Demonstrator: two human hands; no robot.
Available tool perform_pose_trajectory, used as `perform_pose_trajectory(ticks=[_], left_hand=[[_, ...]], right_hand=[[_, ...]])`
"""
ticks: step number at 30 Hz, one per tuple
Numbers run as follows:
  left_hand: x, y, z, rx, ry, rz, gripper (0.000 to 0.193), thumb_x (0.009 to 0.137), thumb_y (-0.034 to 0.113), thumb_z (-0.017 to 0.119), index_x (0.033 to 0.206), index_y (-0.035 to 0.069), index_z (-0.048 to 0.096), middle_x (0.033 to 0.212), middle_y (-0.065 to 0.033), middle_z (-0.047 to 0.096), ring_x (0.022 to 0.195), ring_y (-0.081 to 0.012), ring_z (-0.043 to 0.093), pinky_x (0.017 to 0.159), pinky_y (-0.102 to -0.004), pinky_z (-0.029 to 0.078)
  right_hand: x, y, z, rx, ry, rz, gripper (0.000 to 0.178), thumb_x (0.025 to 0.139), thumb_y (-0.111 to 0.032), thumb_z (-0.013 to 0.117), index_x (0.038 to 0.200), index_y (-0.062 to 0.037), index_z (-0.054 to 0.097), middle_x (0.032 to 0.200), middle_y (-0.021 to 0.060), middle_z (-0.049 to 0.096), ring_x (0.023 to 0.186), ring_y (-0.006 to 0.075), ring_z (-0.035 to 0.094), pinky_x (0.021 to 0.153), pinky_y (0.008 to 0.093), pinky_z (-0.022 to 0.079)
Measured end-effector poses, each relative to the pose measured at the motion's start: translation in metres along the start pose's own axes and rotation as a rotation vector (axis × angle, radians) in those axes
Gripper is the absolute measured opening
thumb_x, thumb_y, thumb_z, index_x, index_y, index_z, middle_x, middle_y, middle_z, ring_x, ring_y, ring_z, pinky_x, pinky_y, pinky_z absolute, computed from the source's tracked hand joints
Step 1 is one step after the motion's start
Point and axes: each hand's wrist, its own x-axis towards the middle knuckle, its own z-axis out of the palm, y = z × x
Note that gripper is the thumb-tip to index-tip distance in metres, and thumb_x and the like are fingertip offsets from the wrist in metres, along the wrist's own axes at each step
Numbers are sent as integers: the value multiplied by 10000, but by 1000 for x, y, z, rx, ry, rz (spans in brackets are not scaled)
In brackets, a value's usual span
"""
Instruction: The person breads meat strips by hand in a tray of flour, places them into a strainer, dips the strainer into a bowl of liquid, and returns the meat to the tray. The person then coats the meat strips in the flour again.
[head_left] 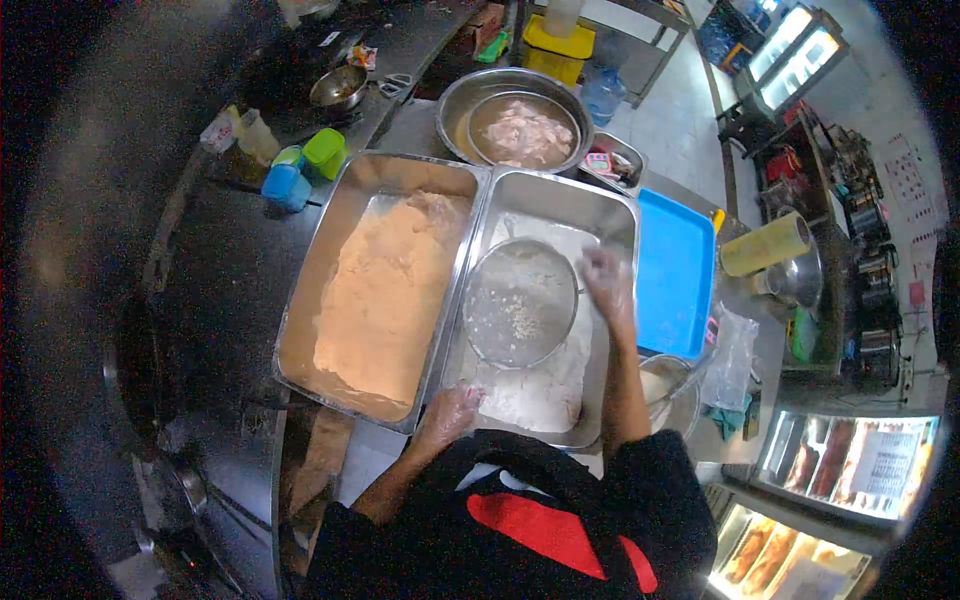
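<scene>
Steel, deep, rectangular: right-hand pan (565, 195), its floor spread with white powder (535, 400). Inside it, nearer the left wall than the right, lies your round mesh sieve (520, 275), pale crumbs (522, 320) scattered on its mesh. Presumably it is kept within the walls so that whatever passes the mesh lands back on the powder; whether it rests there or is held clear cannot be told.

Left hand (450, 412): at the pan's near left corner, just short of the sieve; whether your fingers are closed on anything cannot be told. Right hand (610, 285): blurred, by the pan's right wall and just beside the sieve's rim; grip likewise unclear. One hand on either side would likely suit steadying the sieve.

Surroundings. Along the left wall, a second pan (405, 178) of tan powder (385, 290), set rim to rim. Beyond the far edge, a large basin (455, 120) of pale meat pieces (525, 132). Off the right wall, a blue tray (675, 270); further toward the tabletop's (725, 445) right edge, a yellowish roll (765, 245).

Obstructions. The pan's right wall divides your right hand from the blue tray; a bowl (680, 410) crowds the near right corner; the adjoining pan leaves no gap on the left.
</scene>
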Motion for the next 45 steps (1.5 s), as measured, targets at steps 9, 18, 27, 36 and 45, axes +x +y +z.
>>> perform_pose_trajectory(ticks=[9,18,27,36,45], left_hand=[[60,-45,-47,-444,-46,114,157,838,157,612,917,25,585,793,-100,613,693,-178,575,567,-334,463],[116,-61,-93,-486,-203,17,183,941,197,499,1033,56,569,862,-40,590,773,-136,591,634,-236,479],[89,-23,-49,-426,127,220,126,825,102,575,897,0,588,769,-194,574,640,-400,540,591,-486,434],[90,-9,-49,-147,72,63,352,887,304,567,790,-34,595,693,-264,569,680,-440,568,610,-509,437],[85,-22,-33,-60,85,136,447,896,373,543,767,-51,593,725,-277,589,740,-450,589,639,-493,451]], right_hand=[[-197,-20,-8,-114,123,503,323,830,-289,633,1006,-18,647,928,196,657,842,327,646,772,398,500],[-263,-6,36,-395,-313,487,489,835,-460,576,1052,-26,637,1119,210,599,1054,340,578,895,454,450],[-224,95,106,-145,-547,166,211,849,-186,539,961,-35,636,894,170,653,855,297,628,752,377,491],[-170,94,173,-861,-634,-291,939,628,-558,745,1378,-136,368,1161,231,553,1100,341,534,868,538,421],[-204,70,121,-179,-1137,-275,545,638,-161,695,1171,-106,592,996,176,648,893,343,620,817,435,490]])
